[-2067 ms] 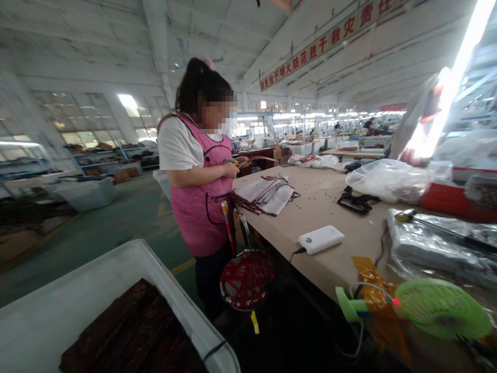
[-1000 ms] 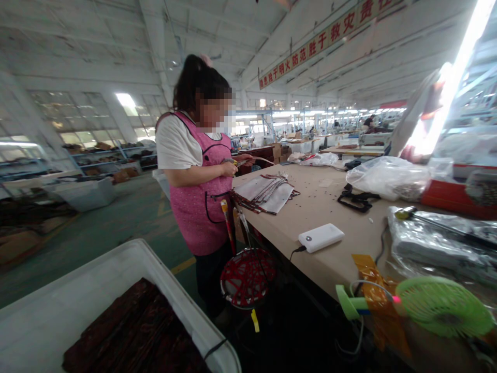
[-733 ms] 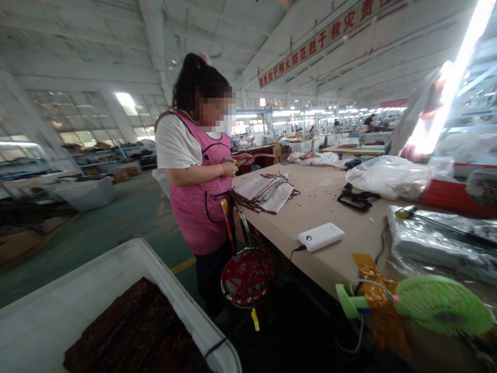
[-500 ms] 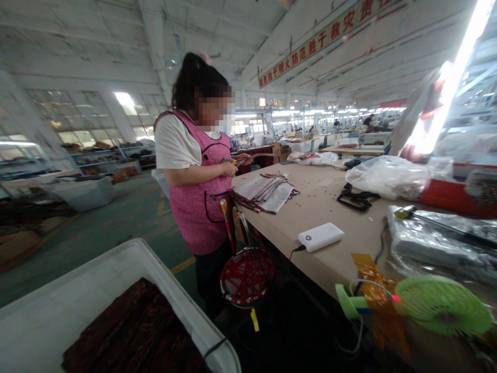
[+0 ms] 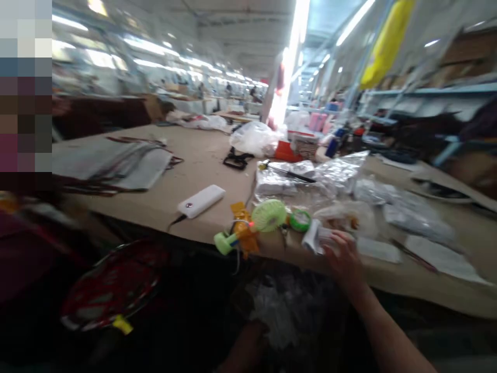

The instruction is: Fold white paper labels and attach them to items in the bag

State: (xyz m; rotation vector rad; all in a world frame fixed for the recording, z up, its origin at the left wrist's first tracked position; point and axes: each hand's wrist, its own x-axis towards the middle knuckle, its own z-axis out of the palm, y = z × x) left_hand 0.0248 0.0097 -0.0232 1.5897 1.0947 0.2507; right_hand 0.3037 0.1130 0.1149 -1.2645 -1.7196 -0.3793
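My right hand (image 5: 344, 254) is at the table's front edge, its fingers bent over a white, roll-like thing (image 5: 312, 237) whose exact kind is blurred. A green tape roll (image 5: 300, 220) lies just left of it, and a clear plastic bag with brownish contents (image 5: 345, 215) is behind. Low in the shadow below the table, my left hand (image 5: 252, 334) is beside crumpled clear plastic (image 5: 275, 308). Darkness and blur hide its fingers.
A small green fan (image 5: 269, 215) is fixed at the table edge with orange tape. Nearby lie a white power bank (image 5: 202, 201), stacked pale pieces (image 5: 143, 166) and plastic-wrapped packs (image 5: 285, 178). A red-corded round stool (image 5: 116, 285) stands lower left; part of a person shows at far left.
My view has swung to the right, so the co-worker is now at the left edge and the white bin is gone from sight. Both my hands have come into view.
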